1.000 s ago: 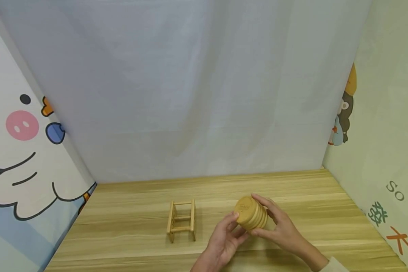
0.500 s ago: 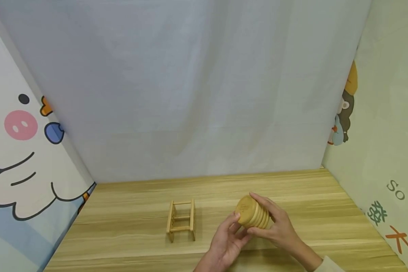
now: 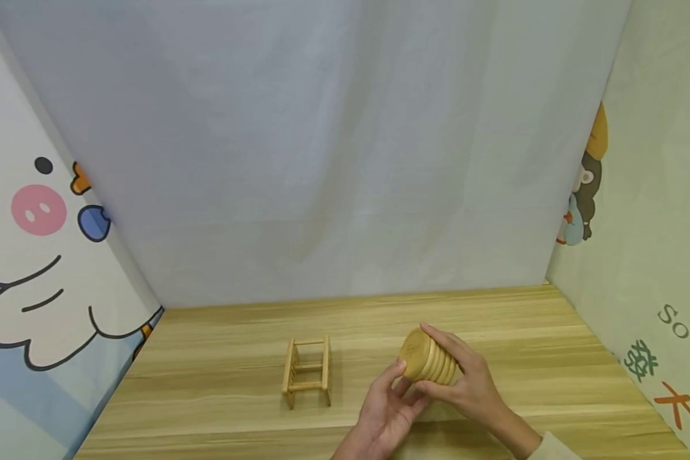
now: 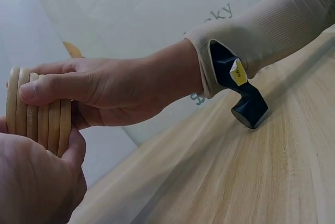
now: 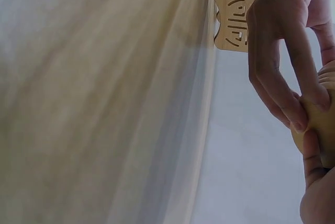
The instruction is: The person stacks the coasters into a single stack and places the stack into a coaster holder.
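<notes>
A stack of round wooden coasters (image 3: pixel 437 361) is held tilted above the table between both hands. My left hand (image 3: pixel 385 412) grips it from the lower left, its thumb at the edge of the front coaster and its fingers underneath. From the right, my right hand (image 3: pixel 474 386) holds the stack, fingers over the top and thumb along the lower side. The left wrist view shows the coasters (image 4: pixel 39 119) pressed together edge to edge between the hands. Left of the hands a small wooden rack (image 3: pixel 307 386) with crossbars stands apart on the table.
The wood-grain table (image 3: pixel 207 383) ends at a pale hanging cloth (image 3: pixel 322 191) at the back. Printed panels stand at the left (image 3: pixel 40 287) and right (image 3: pixel 638 255). In the right wrist view the rack's cut-out side panel (image 5: pixel 233 22) shows.
The coaster stack has turned slightly, so its front face looks narrower and more of its edges show. Both hands keep their hold and have shifted a little. The rack stays put.
</notes>
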The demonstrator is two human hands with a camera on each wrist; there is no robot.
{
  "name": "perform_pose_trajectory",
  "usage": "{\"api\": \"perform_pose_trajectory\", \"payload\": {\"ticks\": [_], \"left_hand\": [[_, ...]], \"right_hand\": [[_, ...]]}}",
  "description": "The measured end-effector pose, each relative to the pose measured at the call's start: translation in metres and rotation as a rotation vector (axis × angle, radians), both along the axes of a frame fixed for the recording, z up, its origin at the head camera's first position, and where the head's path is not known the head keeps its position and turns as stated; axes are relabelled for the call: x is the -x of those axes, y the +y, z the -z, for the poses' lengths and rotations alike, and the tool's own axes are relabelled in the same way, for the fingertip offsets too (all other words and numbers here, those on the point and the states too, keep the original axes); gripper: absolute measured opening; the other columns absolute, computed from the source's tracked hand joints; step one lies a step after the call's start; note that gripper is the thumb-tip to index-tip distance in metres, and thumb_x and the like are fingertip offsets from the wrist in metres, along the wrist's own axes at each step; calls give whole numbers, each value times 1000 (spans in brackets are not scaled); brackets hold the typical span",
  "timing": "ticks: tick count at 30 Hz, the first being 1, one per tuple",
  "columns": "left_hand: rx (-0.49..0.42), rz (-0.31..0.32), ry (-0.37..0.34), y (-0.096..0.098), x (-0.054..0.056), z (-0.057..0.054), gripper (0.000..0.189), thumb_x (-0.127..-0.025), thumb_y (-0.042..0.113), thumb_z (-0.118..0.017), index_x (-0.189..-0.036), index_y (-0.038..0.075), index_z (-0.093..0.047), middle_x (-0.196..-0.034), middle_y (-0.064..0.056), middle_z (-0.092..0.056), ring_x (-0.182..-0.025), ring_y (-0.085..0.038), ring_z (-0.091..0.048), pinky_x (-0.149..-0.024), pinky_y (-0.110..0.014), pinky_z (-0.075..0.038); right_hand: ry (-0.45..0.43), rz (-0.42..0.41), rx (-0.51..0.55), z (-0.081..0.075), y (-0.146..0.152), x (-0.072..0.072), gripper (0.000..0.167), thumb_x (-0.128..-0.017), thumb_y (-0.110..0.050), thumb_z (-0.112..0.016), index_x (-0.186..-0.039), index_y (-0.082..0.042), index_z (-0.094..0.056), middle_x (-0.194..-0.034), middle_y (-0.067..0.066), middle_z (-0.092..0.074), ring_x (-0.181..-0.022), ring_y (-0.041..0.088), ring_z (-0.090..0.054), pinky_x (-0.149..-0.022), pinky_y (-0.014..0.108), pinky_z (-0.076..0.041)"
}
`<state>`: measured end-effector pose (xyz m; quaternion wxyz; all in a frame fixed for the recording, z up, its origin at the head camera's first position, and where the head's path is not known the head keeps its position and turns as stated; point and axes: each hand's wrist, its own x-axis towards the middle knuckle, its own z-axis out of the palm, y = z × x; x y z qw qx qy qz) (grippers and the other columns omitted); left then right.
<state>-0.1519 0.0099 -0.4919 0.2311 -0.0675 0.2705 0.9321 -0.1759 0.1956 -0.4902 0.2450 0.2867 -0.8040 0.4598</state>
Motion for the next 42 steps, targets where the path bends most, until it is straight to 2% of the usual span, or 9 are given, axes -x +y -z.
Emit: {"api": "perform_pose_trajectory", "payload": {"ticks": [6,15,21,28,35,40,42], "left_hand": [[-28,10,-8,1,-1,0,67,-107,24,-70,-161,4,-34,-142,-11,-57,-125,-26,-66,-116,-41,-54],[-57,16,-13,4,-2,2,72,-108,24,-69,-165,4,-29,-147,-13,-52,-127,-26,-65,-117,-40,-53],[-48,23,-8,3,0,6,71,-108,24,-69,-165,2,-32,-149,-13,-50,-128,-27,-66,-117,-41,-53],[-14,48,29,-3,3,8,66,-109,22,-68,-164,3,-38,-146,-12,-58,-128,-27,-67,-117,-42,-53],[81,97,94,-9,5,7,58,-109,24,-69,-158,6,-43,-149,-10,-63,-129,-28,-68,-117,-49,-53],[219,82,146,-12,7,6,36,-110,26,-70,-139,8,-60,-140,-8,-65,-123,-22,-69,-109,-38,-59],[282,66,170,-12,8,5,33,-110,25,-69,-137,7,-63,-135,-8,-66,-117,-19,-70,-103,-32,-60]], "right_hand": [[16,24,-3,2,0,0,98,-70,-6,-105,-158,-12,-62,-142,12,-72,-122,14,-69,-95,32,-62],[36,32,8,1,-2,0,96,-68,-7,-104,-155,-12,-65,-142,11,-73,-120,15,-71,-95,30,-62],[42,16,23,7,0,4,94,-68,-5,-104,-154,-12,-67,-144,11,-72,-121,17,-73,-95,28,-62],[75,-14,27,10,2,9,95,-65,-3,-105,-152,-10,-68,-142,11,-74,-120,15,-73,-96,26,-61],[86,-35,23,7,6,10,93,-65,-1,-105,-150,-10,-69,-143,7,-73,-123,13,-72,-99,23,-59],[89,-45,21,6,6,10,92,-65,0,-105,-150,-9,-70,-141,10,-74,-122,12,-72,-96,24,-61],[87,-45,18,6,6,10,92,-65,0,-105,-149,-10,-70,-141,10,-74,-121,12,-72,-94,24,-61]]}}
